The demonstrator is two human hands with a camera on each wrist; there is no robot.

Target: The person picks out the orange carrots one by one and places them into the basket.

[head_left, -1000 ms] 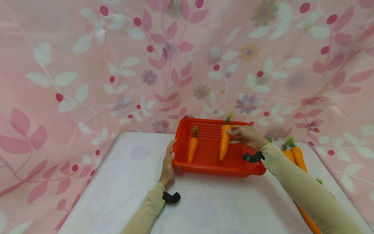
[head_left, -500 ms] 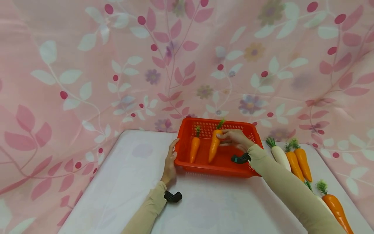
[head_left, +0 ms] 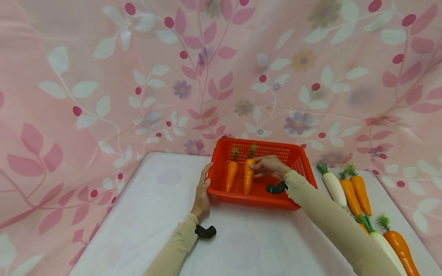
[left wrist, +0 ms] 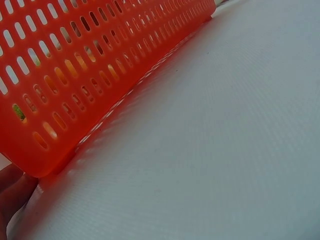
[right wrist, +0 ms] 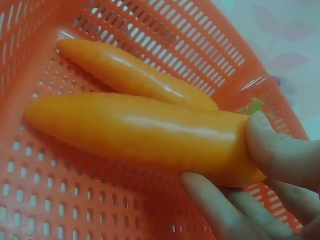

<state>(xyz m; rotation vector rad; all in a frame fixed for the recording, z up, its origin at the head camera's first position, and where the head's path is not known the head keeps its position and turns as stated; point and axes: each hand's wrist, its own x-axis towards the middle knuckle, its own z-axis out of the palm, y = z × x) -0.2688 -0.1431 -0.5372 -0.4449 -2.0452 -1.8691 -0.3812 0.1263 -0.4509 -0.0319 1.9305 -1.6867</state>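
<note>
An orange carrot (head_left: 248, 178) with a green top is held by its thick end between the thumb and fingers of my right hand (head_left: 271, 166). It lies low inside a red plastic basket (head_left: 255, 200). Left of it in the basket is a second carrot (head_left: 231, 176), just beside the held one in the right wrist view. My left hand (head_left: 201, 197) holds the basket's left side, fingertips at the rim. In the left wrist view, fingers (left wrist: 15, 192) show at the basket's lower corner; the rest of that hand is out of that view.
On the table's right side lie white radishes (head_left: 334, 188) and several more carrots (head_left: 360, 193), partly behind my right sleeve. A pink floral cloth (head_left: 172, 76) hangs right behind the white table (head_left: 159, 199).
My right hand has moved left and down with the carrot, from over the basket's right half to next to the other carrot. The left hand stays at the basket's side.
</note>
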